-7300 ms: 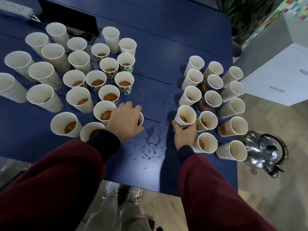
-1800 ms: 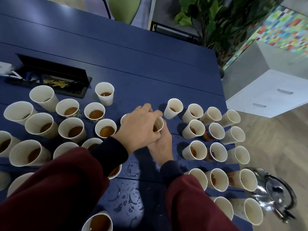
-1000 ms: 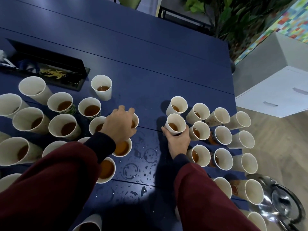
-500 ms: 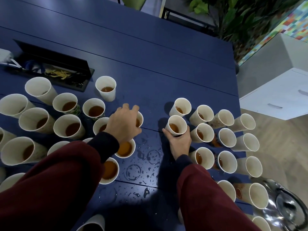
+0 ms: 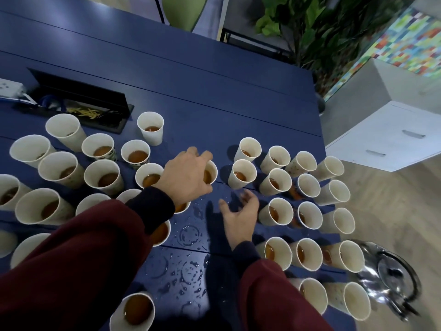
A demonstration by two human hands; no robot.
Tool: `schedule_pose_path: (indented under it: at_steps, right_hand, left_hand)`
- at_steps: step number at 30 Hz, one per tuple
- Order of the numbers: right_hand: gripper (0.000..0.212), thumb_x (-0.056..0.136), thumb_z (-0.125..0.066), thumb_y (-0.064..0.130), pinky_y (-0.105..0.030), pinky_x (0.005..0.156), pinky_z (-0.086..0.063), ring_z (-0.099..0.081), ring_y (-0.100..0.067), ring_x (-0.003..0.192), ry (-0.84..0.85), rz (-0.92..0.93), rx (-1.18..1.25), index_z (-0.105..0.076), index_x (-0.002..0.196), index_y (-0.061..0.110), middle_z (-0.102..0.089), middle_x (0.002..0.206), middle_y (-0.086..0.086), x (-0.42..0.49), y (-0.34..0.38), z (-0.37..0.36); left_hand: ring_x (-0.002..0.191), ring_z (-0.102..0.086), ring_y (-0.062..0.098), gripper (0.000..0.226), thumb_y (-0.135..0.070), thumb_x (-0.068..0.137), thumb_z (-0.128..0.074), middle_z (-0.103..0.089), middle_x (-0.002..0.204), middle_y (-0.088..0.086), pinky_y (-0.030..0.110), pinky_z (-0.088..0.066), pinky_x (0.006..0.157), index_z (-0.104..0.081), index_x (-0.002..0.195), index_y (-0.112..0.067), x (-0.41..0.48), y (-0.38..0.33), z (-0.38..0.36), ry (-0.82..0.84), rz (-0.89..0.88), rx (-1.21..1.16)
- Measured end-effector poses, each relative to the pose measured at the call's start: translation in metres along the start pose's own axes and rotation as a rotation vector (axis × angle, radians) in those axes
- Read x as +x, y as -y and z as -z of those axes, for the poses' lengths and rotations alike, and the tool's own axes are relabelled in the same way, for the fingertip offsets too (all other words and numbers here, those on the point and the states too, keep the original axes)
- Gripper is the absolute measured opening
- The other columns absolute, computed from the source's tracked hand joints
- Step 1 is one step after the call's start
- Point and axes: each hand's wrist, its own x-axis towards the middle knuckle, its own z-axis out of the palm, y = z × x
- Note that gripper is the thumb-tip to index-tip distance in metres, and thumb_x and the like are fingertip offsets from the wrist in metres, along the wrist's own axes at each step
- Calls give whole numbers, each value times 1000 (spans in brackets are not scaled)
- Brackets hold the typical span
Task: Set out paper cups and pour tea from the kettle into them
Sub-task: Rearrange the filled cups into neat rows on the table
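Several white paper cups holding brown tea stand in two clusters on the dark blue table. My left hand grips the rim of one tea cup at the right edge of the left cluster. My right hand hovers over the wet gap between the clusters, fingers spread and holding nothing, just below the cup it was on. The steel kettle sits at the lower right, off the table's corner.
A black cable tray with its lid up lies at the back left, with a white power strip beside it. Water rings and drops wet the table between the clusters. A white cabinet and a plant stand to the right.
My right hand has let go of the cup at the left edge of the right cluster and drawn back, open. My left hand stays on its cup.
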Motion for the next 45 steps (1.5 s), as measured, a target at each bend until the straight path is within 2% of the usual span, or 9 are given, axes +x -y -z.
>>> schedule_pose_path:
  at_steps: [2, 5, 10, 13, 19, 29, 34, 41, 45]
  right_hand:
    - [77, 76, -88, 25, -15, 105, -38, -48, 4, 126, 161, 76, -14, -43, 138, 16, -52, 132, 8, -18, 5, 0]
    - [82, 71, -90, 32, -20, 104, -44, -53, -8, 128, 275, 176, -17, -45, 138, 22, -56, 134, 9, -32, 15, 2]
    - [53, 69, -90, 21, -26, 76, -54, -67, -9, 90, 228, 201, -61, -59, 112, 24, -70, 99, 8, -36, 17, 6]
    - [56, 68, -89, 30, -36, 82, -57, -68, -8, 93, 151, 154, -54, -59, 114, 22, -71, 102, 9, -34, 7, 11]
    - [53, 67, -88, 32, -46, 89, -53, -63, -20, 96, -63, 99, -90, -58, 110, 21, -65, 105, -2, -10, -18, 22]
    - [55, 69, -90, 23, -35, 89, -50, -62, -20, 100, -119, -41, -110, -58, 113, 17, -68, 107, 0, 0, -38, 11]
    - [50, 66, -90, 22, -43, 89, -52, -62, -23, 99, -167, -22, -155, -60, 106, 17, -66, 104, -1, 0, -42, 10]
    - [49, 67, -90, 24, -41, 87, -51, -62, -21, 98, -119, -31, -199, -59, 105, 19, -67, 105, 0, 0, -39, 17]
    - [48, 67, -87, 26, -45, 89, -50, -60, -27, 101, -121, -50, -214, -56, 104, 20, -64, 105, -2, -4, -38, 17]
  left_hand:
    - [98, -56, 25, 53, -43, 78, -72, -52, 110, 2, 35, -43, 73, -50, 123, -26, -10, -7, 0, 38, -50, -13]
    - [98, -58, 21, 55, -46, 73, -74, -53, 108, -2, 37, -50, 79, -50, 120, -30, -26, -19, -4, 115, -113, -40]
    - [102, -56, 18, 70, -64, 70, -72, -53, 111, -5, 39, -48, 84, -49, 127, -32, -42, -23, -14, 170, -128, -120]
    - [118, -52, 21, 85, -76, 73, -63, -53, 126, 0, 43, -46, 96, -41, 141, -29, -43, -12, -17, 111, -46, -197]
    - [124, -50, 31, 65, -50, 90, -65, -51, 134, 13, 39, -41, 102, -45, 140, -14, -28, 15, -32, 33, 94, -106]
    - [129, -53, 33, 51, -37, 101, -50, -57, 139, 12, 39, -42, 107, -45, 145, -13, 50, -20, -73, 227, 196, -589]
    - [95, -64, 38, 28, -27, 99, -50, -71, 98, 9, 42, -53, 87, -64, 122, -17, 59, -29, -94, 222, 184, -645]
    - [106, -63, 39, 36, -16, 97, -39, -68, 113, 14, 48, -52, 94, -62, 125, -16, 60, -45, -90, 181, 231, -686]
    - [109, -60, 40, 52, -30, 81, -30, -65, 118, 13, 50, -51, 97, -63, 119, -18, 60, -46, -90, 175, 290, -706]
